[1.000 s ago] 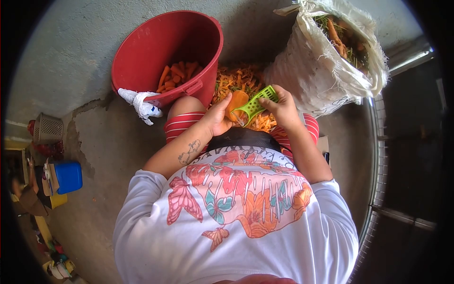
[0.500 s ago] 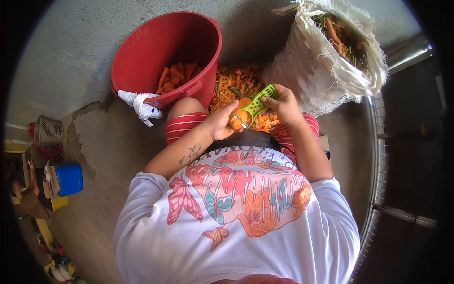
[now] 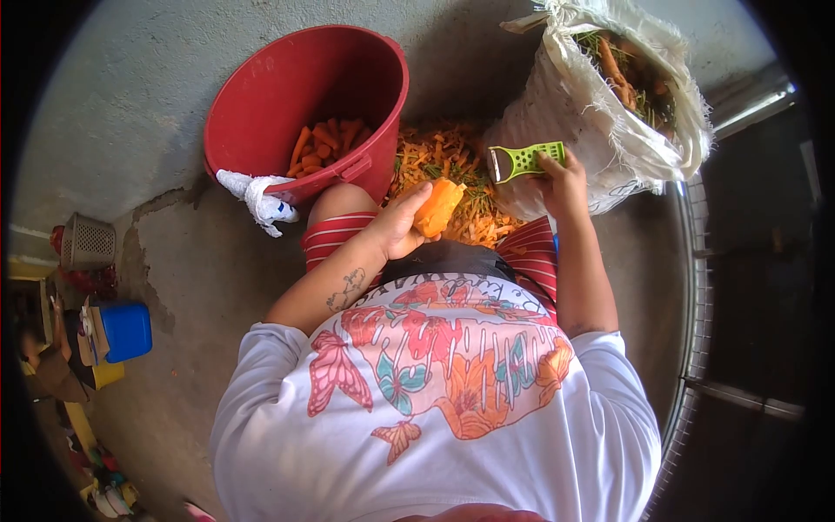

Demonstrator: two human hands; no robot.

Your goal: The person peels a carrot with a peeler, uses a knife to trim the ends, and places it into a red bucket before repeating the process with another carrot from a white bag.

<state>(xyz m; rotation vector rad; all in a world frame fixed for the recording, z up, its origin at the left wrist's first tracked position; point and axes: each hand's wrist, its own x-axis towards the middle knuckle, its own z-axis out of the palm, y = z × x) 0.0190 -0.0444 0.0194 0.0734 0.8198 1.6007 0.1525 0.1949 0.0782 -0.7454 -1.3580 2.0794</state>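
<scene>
Since half a second ago the green plastic peeler (image 3: 524, 161) is swinging up and right, off the stubby orange peeled carrot (image 3: 439, 205). The right hand (image 3: 564, 181) is pinching its handle in front of the white woven sack (image 3: 600, 130). The left hand (image 3: 398, 228) is wrapping the carrot's near end, holding it over the heap of orange peelings (image 3: 439, 152) (beside the red plastic bucket (image 3: 278, 78)). Stiff and light, it is probably getting slick where bared, so gripping its thick end looks surest.
</scene>
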